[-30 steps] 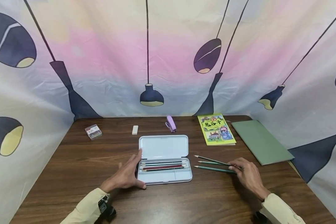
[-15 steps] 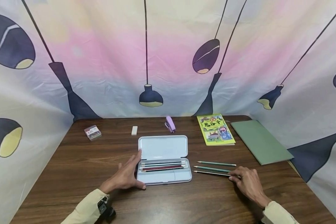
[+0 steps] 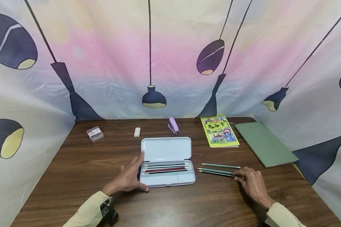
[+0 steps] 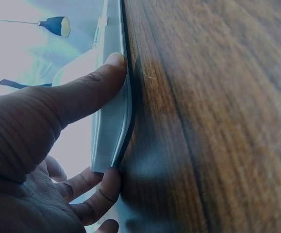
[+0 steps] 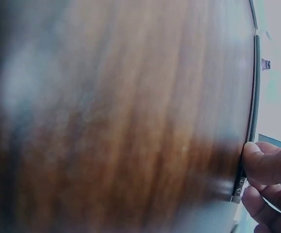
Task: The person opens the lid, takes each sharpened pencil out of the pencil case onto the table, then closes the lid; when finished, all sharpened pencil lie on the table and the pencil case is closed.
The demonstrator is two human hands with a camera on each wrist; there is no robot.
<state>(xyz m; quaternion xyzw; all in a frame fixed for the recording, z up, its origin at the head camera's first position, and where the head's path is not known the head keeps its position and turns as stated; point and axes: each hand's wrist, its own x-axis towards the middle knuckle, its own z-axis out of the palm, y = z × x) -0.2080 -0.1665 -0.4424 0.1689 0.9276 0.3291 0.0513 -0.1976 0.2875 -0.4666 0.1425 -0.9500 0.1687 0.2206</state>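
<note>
An open white pencil case (image 3: pixel 159 181) lies mid-table with its lid (image 3: pixel 166 148) folded back and several pencils (image 3: pixel 165 170) inside. My left hand (image 3: pixel 126 177) holds the case's left end, thumb at the front side, fingers round the corner in the left wrist view. To the right, my right hand (image 3: pixel 252 184) pinches a dark pencil (image 5: pixel 255 87) near its eraser end. That pencil lies right along a green pencil (image 3: pixel 214 171), whose rear end reaches the fingertips. Another green pencil (image 3: pixel 220 165) lies just behind them. All three point left toward the case.
Behind the case are a white eraser (image 3: pixel 137 132) and a purple stapler (image 3: pixel 173 125). A small clear box (image 3: pixel 95 134) sits at the back left. A yellow booklet (image 3: pixel 220 131) and a green notebook (image 3: pixel 265 144) lie at the back right, before a printed curtain (image 3: pixel 113 63).
My right hand has brought the dark pencil from over the green pencils down to the table in front of them, then back against the nearer green one. My left hand stays on the case.
</note>
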